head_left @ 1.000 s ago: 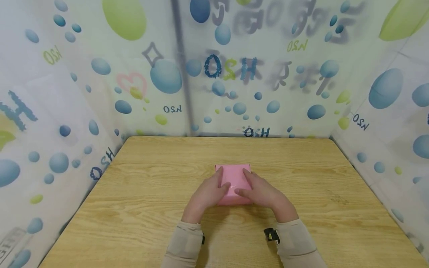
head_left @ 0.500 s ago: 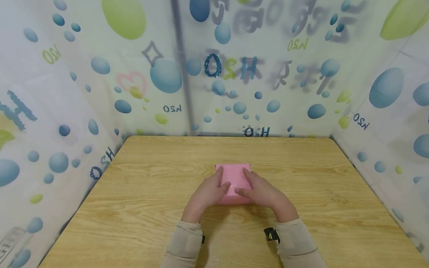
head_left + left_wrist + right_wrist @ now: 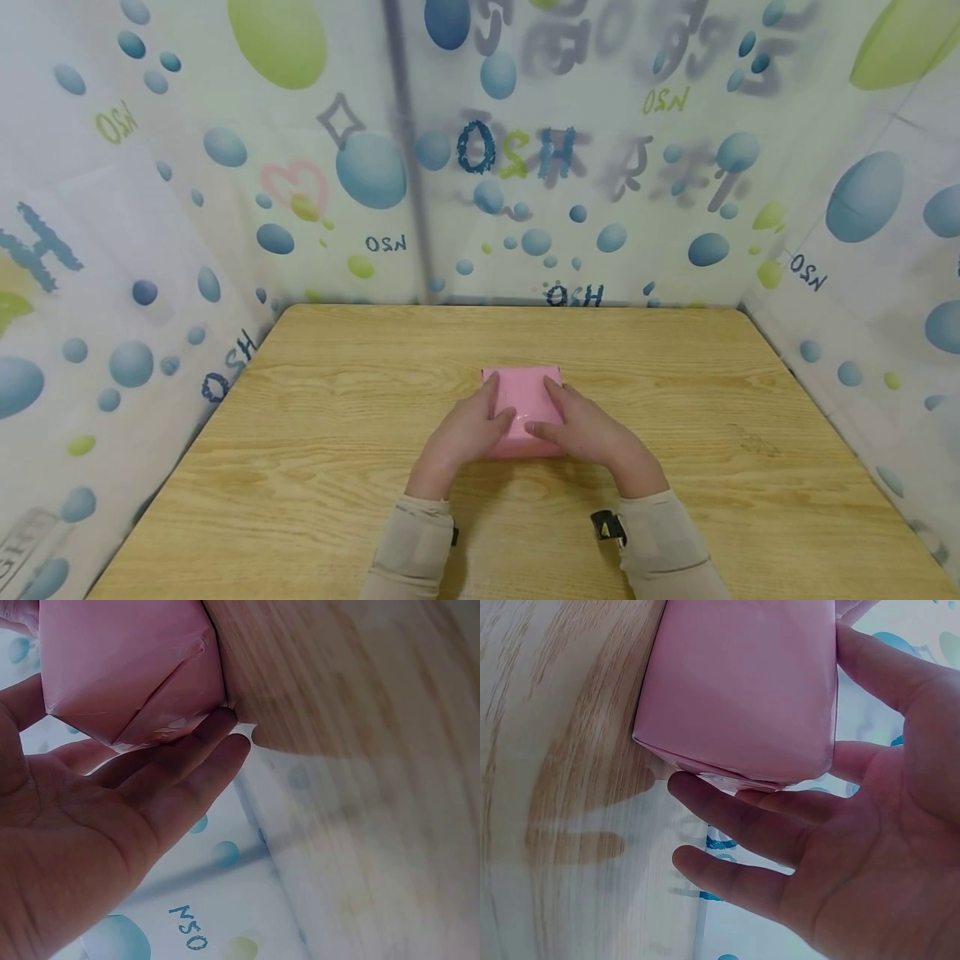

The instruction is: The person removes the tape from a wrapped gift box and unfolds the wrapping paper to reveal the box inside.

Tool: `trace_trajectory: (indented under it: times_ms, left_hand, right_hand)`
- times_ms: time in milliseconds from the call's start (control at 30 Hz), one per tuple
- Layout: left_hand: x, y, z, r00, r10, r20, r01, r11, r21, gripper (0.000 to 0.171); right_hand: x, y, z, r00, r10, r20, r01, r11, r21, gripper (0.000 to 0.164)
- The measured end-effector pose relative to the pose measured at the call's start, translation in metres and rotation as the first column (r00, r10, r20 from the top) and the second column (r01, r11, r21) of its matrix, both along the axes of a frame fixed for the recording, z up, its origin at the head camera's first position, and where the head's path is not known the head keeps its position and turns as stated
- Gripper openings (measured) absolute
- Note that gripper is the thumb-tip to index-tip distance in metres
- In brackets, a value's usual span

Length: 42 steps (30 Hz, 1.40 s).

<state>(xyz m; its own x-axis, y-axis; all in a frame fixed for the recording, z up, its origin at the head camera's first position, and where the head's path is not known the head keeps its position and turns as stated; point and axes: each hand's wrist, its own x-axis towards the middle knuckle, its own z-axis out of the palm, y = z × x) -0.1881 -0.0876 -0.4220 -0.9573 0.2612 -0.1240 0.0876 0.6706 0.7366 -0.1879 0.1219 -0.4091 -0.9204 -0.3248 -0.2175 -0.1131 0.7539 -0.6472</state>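
Left hand: the left hand (image 3: 463, 433) lies against the left side of the box (image 3: 522, 398), its forearm coming from the near edge of the counter (image 3: 315, 433). The thumb is on the top face.
Left fingers: in the left wrist view the fingers (image 3: 176, 761) are almost straight and side by side, and they touch the side of the box (image 3: 127, 664). They do not curl around it.
Right hand: the right hand (image 3: 592, 433) is the mirror of the left one, on the right side of the box, thumb on top.
Right fingers: in the right wrist view the fingers (image 3: 742, 817) are spread and straight. They reach along the side face of the box (image 3: 742, 682), and one finger touches its edge.
Box place: it stands near the middle of the counter, between the two hands.
Box material: pink glossy paper wraps it. It is flat and about square from above.
Counter: light wood with clear grain and a rounded far corner.
Sleeves: beige cloth, with a dark strap (image 3: 607, 527) at the right wrist.
Wall: a thin sheet (image 3: 525, 167) with blue and green drops and letters stands around the counter.
Only at the wrists: the left wrist view shows folded paper flaps with diagonal creases on the side of the box; the head view hides them.
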Motion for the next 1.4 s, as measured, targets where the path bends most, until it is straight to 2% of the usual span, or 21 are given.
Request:
trace_trajectory:
  times_ms: [833,1400]
  left_hand:
    - [0.0011,-0.0002,-0.0027,1.0,-0.005,-0.023,0.004,1.0,-0.009,0.072]
    - [0.0024,0.0018,-0.003,0.999,-0.005,-0.032,0.003,0.999,-0.05,0.072]
  right_hand:
    - [0.0023,0.0011,-0.0039,1.0,-0.006,0.0,0.006,1.0,-0.016,0.088]
    - [0.0041,0.0018,-0.0041,1.0,-0.004,-0.006,0.004,1.0,-0.021,0.087]
